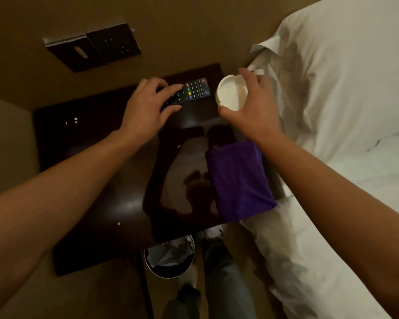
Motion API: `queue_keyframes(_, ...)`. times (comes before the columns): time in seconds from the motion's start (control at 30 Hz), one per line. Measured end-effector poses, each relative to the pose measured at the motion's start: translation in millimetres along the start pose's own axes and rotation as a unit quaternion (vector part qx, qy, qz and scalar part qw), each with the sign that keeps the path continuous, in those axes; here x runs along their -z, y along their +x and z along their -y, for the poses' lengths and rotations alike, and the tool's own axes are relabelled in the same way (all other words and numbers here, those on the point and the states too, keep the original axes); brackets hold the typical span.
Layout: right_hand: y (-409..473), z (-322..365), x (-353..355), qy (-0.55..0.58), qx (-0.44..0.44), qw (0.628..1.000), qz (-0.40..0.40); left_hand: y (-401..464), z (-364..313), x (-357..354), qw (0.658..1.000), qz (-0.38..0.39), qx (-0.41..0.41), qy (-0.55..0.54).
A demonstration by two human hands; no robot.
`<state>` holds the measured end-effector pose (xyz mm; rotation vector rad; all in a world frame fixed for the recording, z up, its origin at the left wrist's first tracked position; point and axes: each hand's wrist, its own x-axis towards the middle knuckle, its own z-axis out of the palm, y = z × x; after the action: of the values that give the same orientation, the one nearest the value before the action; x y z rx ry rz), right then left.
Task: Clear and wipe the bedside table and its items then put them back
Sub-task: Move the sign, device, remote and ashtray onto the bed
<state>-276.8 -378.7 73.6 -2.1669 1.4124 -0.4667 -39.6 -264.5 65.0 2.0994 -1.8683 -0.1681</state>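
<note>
Head view looks straight down on the dark glossy tabletop [97, 180]. Your left hand [145, 109] lies over the near end of the black remote [194, 89], fingers curled round its edges in a closing grip, while the remote's far end with the coloured buttons rests on the tabletop near the wall. Your right hand [251, 107] holds the white ashtray [232, 92] by its rim, thumb on the near side and fingers on the far side, tilted so its hollow faces you, at the tabletop's right back corner beside the bed [343, 111]. A folded purple cloth [237, 180] lies on the tabletop's right edge, under your right forearm. A few small white crumbs [75, 120] dot the left part of the tabletop. A bin [169, 256] with crumpled paper stands on the floor below the front edge.
</note>
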Motion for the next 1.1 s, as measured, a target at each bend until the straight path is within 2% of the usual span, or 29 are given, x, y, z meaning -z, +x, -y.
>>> queue_keyframes(0.43, -206.0, -33.1, 89.2, -0.005, -0.141, 0.984, -0.11, -81.5, -117.9, -3.2, 0.98, 0.024, -0.189, -0.049)
queue_keyframes(0.83, -403.7, -107.9, 201.5, -0.023, -0.294, 0.932, -0.209, -129.4, -323.6, -47.6, 0.912, 0.076, -0.383, -0.126)
queue_keyframes(1.1, -545.6, -156.0, 264.2, 0.0, -0.324, 0.893, -0.312, -198.1, -465.8, -57.8, 0.879, 0.064, -0.453, -0.137)
